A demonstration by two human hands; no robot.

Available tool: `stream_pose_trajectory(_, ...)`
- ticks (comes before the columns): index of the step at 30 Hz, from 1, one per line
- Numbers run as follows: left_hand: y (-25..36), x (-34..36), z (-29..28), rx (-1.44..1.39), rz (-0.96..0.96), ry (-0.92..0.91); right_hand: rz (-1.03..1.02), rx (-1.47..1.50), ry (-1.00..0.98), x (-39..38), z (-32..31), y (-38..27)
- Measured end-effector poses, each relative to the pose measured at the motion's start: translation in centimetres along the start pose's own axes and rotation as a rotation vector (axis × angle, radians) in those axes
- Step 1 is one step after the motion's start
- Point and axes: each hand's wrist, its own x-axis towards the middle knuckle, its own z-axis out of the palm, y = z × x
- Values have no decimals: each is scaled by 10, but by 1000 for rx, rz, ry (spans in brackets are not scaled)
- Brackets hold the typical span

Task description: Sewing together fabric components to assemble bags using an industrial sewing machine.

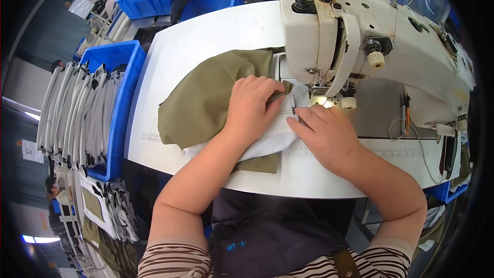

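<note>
An olive-green fabric piece [206,92] lies bunched on the white sewing table, with a white fabric layer [262,145] partly under it. My left hand [253,105] rests on the olive cloth, its fingers curled over and pinching the edge close to the needle area. Just right of it, my right hand [332,136] is closed at the edge of the cloth, below the presser foot. A thin dark sliver shows at its fingertips; what it is, I cannot make out. The white sewing machine [329,25] stands over the work, its lamp lighting the needle plate.
On the left, a blue bin [135,67] has a stack of grey-white pieces [77,116] hanging over its side. More blue bins [154,2] stand behind the table. A ruler strip [355,151] runs along the table. An orange-handled tool [406,116] sits by the machine at the right.
</note>
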Motion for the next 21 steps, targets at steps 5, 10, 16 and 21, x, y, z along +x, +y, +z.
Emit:
stream_pose_trajectory(5,-5,16,16,-27,100,-107,-159,-114,57,-1,-3,-3)
stream_pose_trajectory(10,-4,21,17,-70,116,-64,-81,-97,-57,-8,-1,-1)
stream_pose_trajectory(16,12,18,-20,96,309,-136,-15,-101,-154,-9,-16,-4)
stream_pose_trajectory(21,15,9,-9,143,332,-229,44,-110,-238,-14,-15,-7)
